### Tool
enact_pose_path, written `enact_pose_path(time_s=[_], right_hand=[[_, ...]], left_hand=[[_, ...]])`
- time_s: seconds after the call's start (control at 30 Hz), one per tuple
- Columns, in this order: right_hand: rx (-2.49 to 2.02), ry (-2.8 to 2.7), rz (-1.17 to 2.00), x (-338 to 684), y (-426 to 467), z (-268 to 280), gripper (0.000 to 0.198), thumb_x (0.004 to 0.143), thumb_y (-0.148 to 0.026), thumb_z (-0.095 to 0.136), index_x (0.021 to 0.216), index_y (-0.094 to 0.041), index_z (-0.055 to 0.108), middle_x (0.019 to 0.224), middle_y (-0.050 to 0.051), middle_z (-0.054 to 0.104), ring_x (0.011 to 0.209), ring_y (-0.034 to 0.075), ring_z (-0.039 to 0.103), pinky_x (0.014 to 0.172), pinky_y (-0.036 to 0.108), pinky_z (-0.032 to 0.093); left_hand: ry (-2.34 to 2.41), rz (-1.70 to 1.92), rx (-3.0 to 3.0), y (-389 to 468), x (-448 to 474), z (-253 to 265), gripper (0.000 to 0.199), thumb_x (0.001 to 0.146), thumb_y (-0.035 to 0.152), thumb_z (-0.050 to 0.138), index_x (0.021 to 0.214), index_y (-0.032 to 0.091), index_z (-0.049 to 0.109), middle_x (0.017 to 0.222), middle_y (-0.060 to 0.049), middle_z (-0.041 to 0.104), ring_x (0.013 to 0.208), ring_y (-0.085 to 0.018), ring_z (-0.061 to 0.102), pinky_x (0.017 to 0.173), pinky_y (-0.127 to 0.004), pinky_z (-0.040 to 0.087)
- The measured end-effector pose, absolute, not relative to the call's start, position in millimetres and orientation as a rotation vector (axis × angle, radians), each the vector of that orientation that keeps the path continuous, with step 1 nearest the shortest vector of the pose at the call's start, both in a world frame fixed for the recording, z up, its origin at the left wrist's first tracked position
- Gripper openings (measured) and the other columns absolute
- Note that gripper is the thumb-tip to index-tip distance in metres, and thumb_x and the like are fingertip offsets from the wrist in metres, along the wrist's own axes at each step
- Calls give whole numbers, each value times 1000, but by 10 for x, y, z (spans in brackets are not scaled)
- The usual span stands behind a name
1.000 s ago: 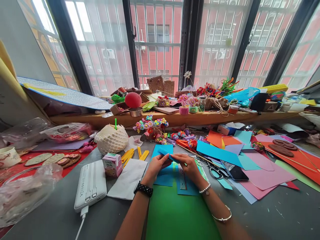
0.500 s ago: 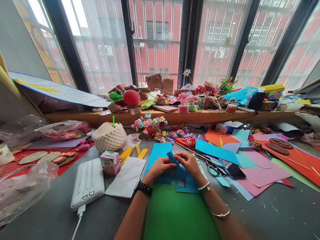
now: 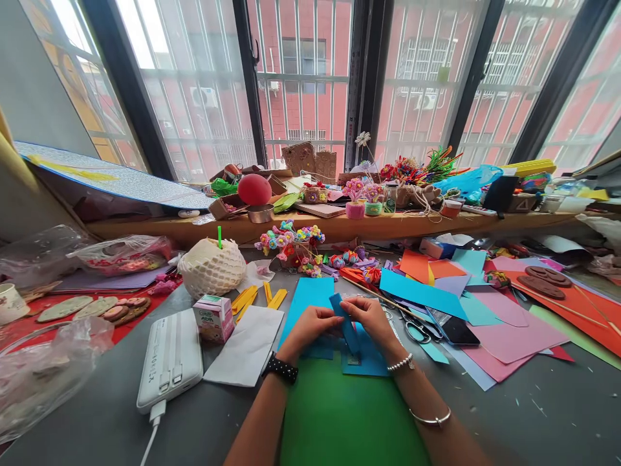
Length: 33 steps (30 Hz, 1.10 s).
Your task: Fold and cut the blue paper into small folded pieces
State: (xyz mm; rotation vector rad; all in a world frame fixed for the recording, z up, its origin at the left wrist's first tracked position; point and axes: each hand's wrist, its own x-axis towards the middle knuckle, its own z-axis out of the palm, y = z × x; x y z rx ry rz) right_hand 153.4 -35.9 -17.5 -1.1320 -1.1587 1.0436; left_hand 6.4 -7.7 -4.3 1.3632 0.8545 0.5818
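Between my two hands is a narrow folded strip of blue paper [image 3: 348,333], tilted, its top end near my fingertips. My left hand [image 3: 313,327], with a dotted black band at the wrist, pinches the strip's left side. My right hand [image 3: 371,318], wearing a beaded bracelet, closes thumb and finger on its upper right edge. Underneath lie a blue paper sheet [image 3: 310,291] and a smaller blue piece [image 3: 371,366], which carries a small item I cannot make out. A green sheet [image 3: 352,414] spreads out nearest to me.
To the left are a white power bank [image 3: 169,359] with a cable, a small drink carton [image 3: 213,318] and white folded paper [image 3: 247,346]. Scissors [image 3: 417,331], a phone [image 3: 453,327] and coloured papers [image 3: 514,323] lie right. Craft flowers [image 3: 291,243] stand behind.
The blue strip has turned slightly and now hangs more visibly below my fingers. Both hands stay in nearly the same place, still pinching it.
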Motion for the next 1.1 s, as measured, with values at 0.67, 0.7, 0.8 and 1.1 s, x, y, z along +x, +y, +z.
enact_pose_path(time_s=[0.67,0.7,0.8,1.1], right_hand=[[-1122,-1125,1057,1526,-371,-173,32,55,-46,67,63,-15,64,58,0,60,55,14,54,57,26,43],[-1118,-1126,1056,1527,-372,-171,32,55,-46,67,63,-15,63,58,0,60,55,14,54,57,26,43],[-1116,-1131,1048,1535,-366,-181,32,56,-46,67,64,-15,63,59,0,60,56,13,53,57,26,43],[-1130,-1080,1033,1531,-359,-193,33,55,-46,67,64,-15,61,55,-2,56,53,12,50,54,25,41]], left_hand=[[872,633,1309,-83,81,-38,36,45,41,74,59,11,60,53,-1,61,53,-14,57,58,-26,44],[878,643,1300,-83,84,-36,36,44,41,74,58,11,60,53,-1,61,52,-14,57,58,-26,44],[876,644,1292,-82,83,-34,36,44,40,74,58,11,59,53,-1,61,53,-14,57,58,-26,44],[841,571,1328,-89,86,-43,36,43,41,74,58,11,61,54,-1,61,54,-14,58,57,-26,44]])
